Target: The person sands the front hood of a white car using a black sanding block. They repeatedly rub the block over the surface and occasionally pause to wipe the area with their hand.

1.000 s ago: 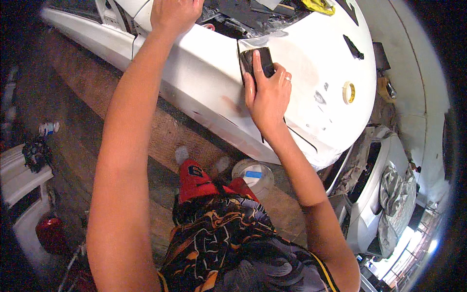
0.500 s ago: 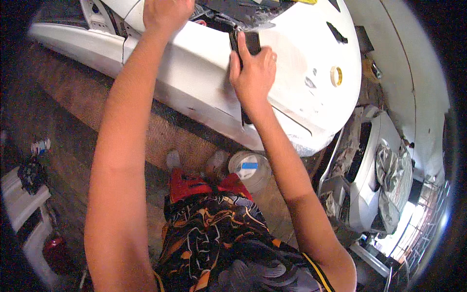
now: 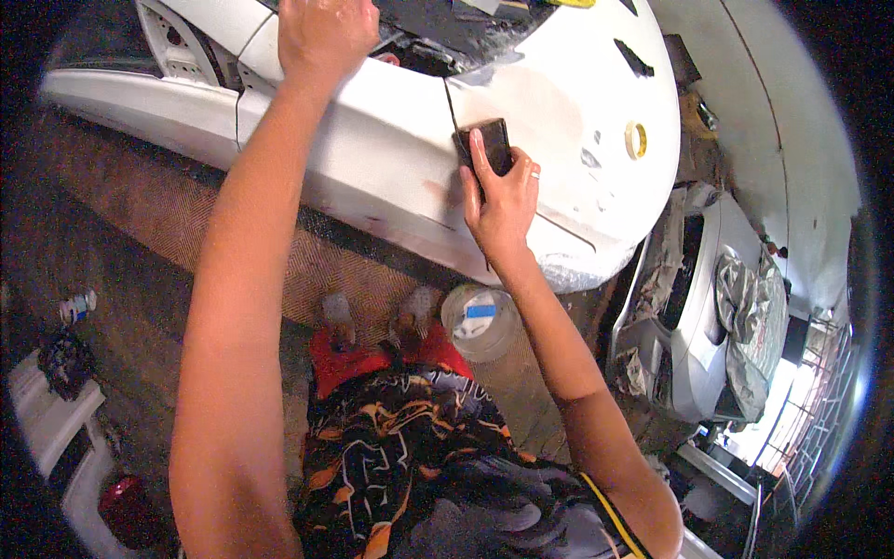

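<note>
The bare, long left arm [image 3: 228, 354] rises from the lower edge almost straight, leaning rightward toward the left wrist [image 3: 312, 79]. At the top edge, the bare left grip [image 3: 328, 35] shows its back, its fingers partly cut off from view, so their curl cannot be told. The bare right arm [image 3: 559, 335] bends at the right elbow [image 3: 654, 511], its forearm slanting up and leftward. The bare right grip [image 3: 505, 200] is palm down, the slim index finger [image 3: 478, 149] stretched forward, the thumb [image 3: 470, 191] apart to the left, the remaining fingers [image 3: 524, 168] bent on the right.
</note>
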`<action>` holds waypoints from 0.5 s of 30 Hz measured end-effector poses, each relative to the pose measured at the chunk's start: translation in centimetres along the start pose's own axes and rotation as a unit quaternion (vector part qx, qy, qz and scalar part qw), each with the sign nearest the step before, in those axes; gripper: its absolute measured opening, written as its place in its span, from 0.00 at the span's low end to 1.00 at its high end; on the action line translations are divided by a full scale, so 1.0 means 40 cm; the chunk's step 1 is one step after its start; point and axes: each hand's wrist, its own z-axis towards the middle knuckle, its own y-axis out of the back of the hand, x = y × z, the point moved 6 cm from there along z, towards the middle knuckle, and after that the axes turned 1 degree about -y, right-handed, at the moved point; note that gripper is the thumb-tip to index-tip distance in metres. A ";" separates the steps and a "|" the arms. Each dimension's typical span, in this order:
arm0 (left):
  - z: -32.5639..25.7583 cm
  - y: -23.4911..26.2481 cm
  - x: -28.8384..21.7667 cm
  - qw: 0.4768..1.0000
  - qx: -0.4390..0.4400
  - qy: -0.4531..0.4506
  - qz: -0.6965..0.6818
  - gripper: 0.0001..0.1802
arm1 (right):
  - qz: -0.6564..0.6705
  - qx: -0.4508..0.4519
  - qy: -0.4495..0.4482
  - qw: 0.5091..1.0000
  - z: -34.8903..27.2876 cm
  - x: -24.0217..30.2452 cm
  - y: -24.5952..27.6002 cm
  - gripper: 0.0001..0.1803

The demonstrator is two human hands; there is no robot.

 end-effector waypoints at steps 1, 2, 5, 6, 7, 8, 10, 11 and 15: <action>-0.003 -0.006 -0.008 1.000 0.004 0.000 -0.004 0.15 | 0.004 -0.006 0.000 1.000 0.023 -0.003 -0.008 0.32; 0.010 -0.011 -0.006 1.000 0.001 0.006 0.009 0.15 | 0.007 -0.011 -0.001 1.000 0.066 -0.012 -0.026 0.32; 0.002 0.000 0.000 1.000 0.013 -0.002 0.027 0.14 | -0.002 -0.016 -0.039 0.999 0.135 0.016 -0.041 0.33; -0.001 0.004 0.004 1.000 0.003 -0.012 0.026 0.13 | 0.004 -0.005 -0.042 0.999 0.103 0.013 -0.037 0.33; 0.000 0.003 0.008 1.000 0.003 -0.008 0.022 0.13 | 0.013 -0.001 -0.040 0.999 0.066 0.011 -0.032 0.32; 0.001 -0.004 0.010 1.000 -0.001 -0.003 0.019 0.13 | 0.000 -0.006 -0.035 0.999 0.013 0.006 -0.022 0.33; -0.003 -0.008 -0.005 1.000 -0.004 -0.004 0.009 0.12 | -0.005 -0.013 -0.034 0.999 -0.018 0.007 -0.007 0.32; 0.009 -0.012 -0.003 1.000 -0.004 -0.004 0.010 0.12 | 0.001 -0.023 -0.028 0.999 0.008 -0.002 -0.030 0.32; -0.002 0.014 -0.006 1.000 0.005 -0.018 0.017 0.12 | -0.008 -0.017 -0.052 0.998 0.171 0.025 -0.057 0.34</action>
